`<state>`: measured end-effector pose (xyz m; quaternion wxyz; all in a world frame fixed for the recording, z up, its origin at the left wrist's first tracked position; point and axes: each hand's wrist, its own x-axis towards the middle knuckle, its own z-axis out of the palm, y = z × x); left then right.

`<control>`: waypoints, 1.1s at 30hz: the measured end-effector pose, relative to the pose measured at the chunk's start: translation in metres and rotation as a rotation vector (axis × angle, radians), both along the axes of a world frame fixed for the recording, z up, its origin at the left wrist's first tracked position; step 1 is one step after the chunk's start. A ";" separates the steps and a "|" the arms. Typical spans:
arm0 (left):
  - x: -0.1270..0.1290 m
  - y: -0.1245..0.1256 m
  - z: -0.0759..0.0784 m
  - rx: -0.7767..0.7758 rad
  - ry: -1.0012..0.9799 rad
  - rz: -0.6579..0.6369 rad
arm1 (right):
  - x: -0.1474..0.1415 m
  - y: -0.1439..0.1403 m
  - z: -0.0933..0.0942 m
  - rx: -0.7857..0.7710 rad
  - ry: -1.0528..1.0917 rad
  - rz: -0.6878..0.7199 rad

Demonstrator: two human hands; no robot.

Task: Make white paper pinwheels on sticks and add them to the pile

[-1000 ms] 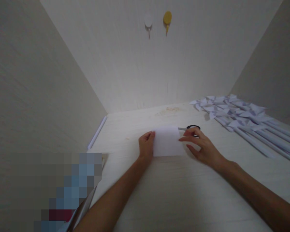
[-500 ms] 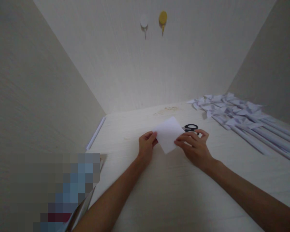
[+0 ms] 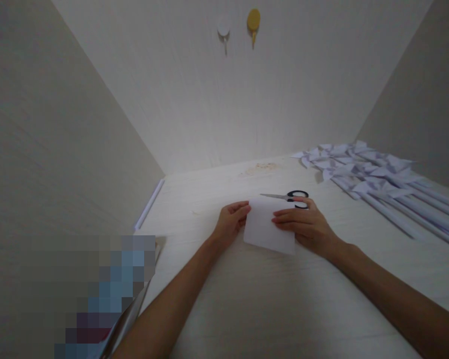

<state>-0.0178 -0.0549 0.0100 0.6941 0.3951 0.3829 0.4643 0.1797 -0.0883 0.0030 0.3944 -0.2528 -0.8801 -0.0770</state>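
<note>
A white square sheet of paper (image 3: pixel 265 227) is between my two hands above the table. My left hand (image 3: pixel 232 219) pinches its upper left corner between thumb and fingers. On the right, my right hand (image 3: pixel 307 224) has its fingers across the front of the sheet and grips its right side; the thumb is hidden. Scissors with black handles (image 3: pixel 298 193) lie just behind the paper, their blades pointing left. My right fingers partly overlap the lower handle loop.
Several white paper pinwheels (image 3: pixel 381 187) on rolled paper sticks lie at the right of the table (image 3: pixel 224 304). One rolled paper stick (image 3: pixel 148 204) lies along the left edge. A yellow hook (image 3: pixel 253 21) and a white hook (image 3: pixel 223 28) hang on the back wall.
The paper has turned from a diamond position to edges nearly level and come slightly lower. More of the scissors shows now. My right hand's fingers lie flatter on the sheet.
</note>
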 end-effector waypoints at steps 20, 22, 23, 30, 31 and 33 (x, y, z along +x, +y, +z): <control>0.011 -0.012 -0.004 0.288 0.463 0.119 | -0.023 -0.004 0.004 -0.477 0.208 -0.135; 0.012 -0.014 -0.002 0.261 0.438 0.084 | -0.024 -0.002 0.003 -0.506 0.271 -0.193; 0.013 -0.015 -0.001 0.246 0.426 0.067 | -0.025 -0.002 0.003 -0.520 0.305 -0.221; 0.016 -0.018 -0.001 0.195 0.388 0.059 | -0.030 -0.003 0.002 -0.819 0.475 -0.366; 0.016 -0.018 -0.002 0.197 0.384 0.067 | -0.031 -0.004 0.002 -0.845 0.482 -0.392; 0.016 -0.017 -0.003 0.197 0.370 0.060 | -0.032 -0.005 0.004 -0.849 0.501 -0.426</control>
